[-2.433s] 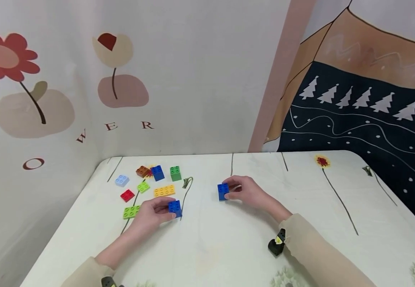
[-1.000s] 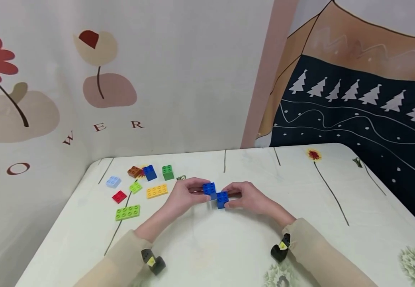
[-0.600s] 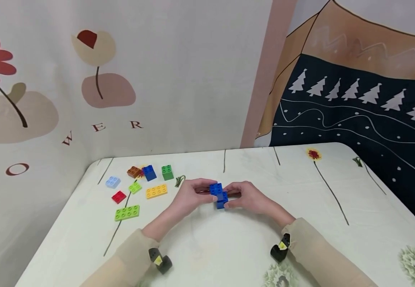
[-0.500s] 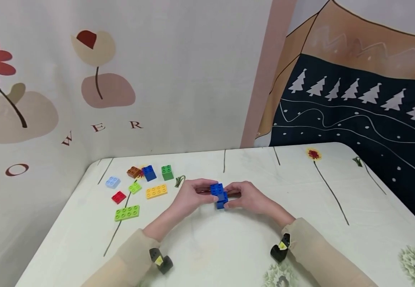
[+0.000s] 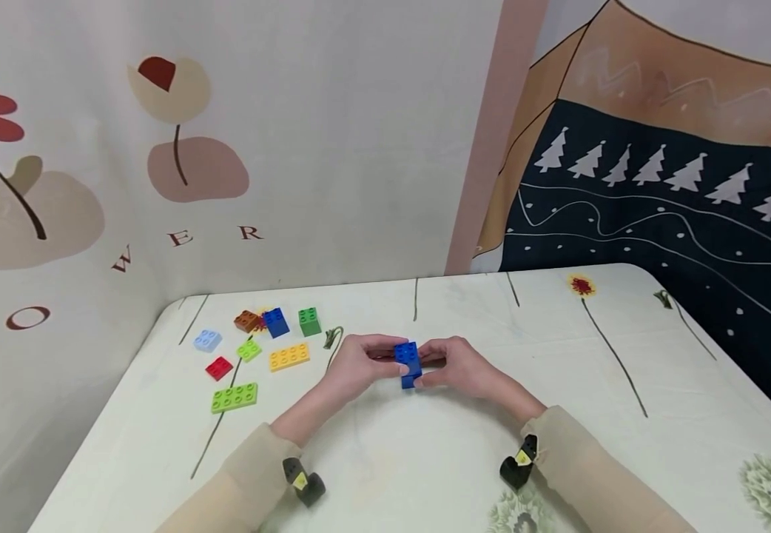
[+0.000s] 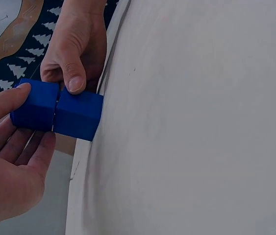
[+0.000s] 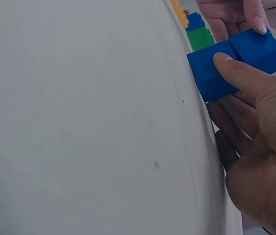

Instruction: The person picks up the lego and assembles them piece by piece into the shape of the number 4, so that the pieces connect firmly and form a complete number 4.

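Observation:
My left hand [image 5: 357, 366] pinches a blue toy building brick [image 5: 407, 355] between thumb and fingers, studs up. Just under it, my right hand [image 5: 459, 364] grips a second blue brick [image 5: 408, 382]; its thumb lies across the side in the right wrist view. The two bricks are lined up one on top of the other. In the left wrist view a thin seam runs between the upper brick [image 6: 34, 105] and the lower brick [image 6: 79, 116]. The lower brick's studs are hidden beneath the upper one.
To the left on the white cloth-covered table [image 5: 372, 474] lie several loose bricks: a long lime brick [image 5: 234, 397], a yellow brick [image 5: 289, 357], a red brick [image 5: 219, 368], a green brick [image 5: 309, 321] and a blue brick [image 5: 276, 323], among others. A curtain wall rises behind.
My left hand has carried its blue brick rightward from beside the loose bricks onto the one in my right hand. The bricks went from apart, to offset, to lined up.

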The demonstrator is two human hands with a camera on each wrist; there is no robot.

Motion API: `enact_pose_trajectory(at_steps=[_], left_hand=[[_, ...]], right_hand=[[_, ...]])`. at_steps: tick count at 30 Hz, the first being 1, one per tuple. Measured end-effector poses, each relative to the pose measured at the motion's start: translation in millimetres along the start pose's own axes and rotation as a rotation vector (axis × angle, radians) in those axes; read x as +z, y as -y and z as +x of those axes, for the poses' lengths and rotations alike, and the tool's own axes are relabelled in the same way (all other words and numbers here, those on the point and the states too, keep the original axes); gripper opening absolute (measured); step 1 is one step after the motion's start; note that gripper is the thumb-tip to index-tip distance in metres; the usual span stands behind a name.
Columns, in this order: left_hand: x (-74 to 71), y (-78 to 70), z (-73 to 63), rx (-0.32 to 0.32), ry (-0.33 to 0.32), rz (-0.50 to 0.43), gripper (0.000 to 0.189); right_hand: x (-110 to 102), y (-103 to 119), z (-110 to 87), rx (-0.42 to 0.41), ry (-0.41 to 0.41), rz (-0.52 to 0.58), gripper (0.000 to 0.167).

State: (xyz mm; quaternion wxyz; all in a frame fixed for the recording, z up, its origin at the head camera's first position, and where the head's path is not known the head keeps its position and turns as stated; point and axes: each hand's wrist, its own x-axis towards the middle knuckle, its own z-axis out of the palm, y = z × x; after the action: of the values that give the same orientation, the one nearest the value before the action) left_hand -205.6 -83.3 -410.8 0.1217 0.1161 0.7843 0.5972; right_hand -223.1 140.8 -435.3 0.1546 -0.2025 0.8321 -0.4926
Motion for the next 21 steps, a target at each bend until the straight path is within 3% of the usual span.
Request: enact_pose_trajectory(at_steps=[8,15,21], left_hand=[[-1.8,-2.2,2.1,-0.006,0.023,0.026,0.038],[3.7,1.3,3.4,0.064,0.02,0.107,0.037],[3.6,-4.1,0.8,0.122,0.013,0.186,0.035]], right_hand=[[-0.4,-1.7,-0.5,0.006,-0.004,0.013,0.036],[-0.8,-3.9,-0.8,-0.003,-0.01,0.038,0.035],[2.0,-4.0,1.7,0.005,-0.019,0.037,0.035]])
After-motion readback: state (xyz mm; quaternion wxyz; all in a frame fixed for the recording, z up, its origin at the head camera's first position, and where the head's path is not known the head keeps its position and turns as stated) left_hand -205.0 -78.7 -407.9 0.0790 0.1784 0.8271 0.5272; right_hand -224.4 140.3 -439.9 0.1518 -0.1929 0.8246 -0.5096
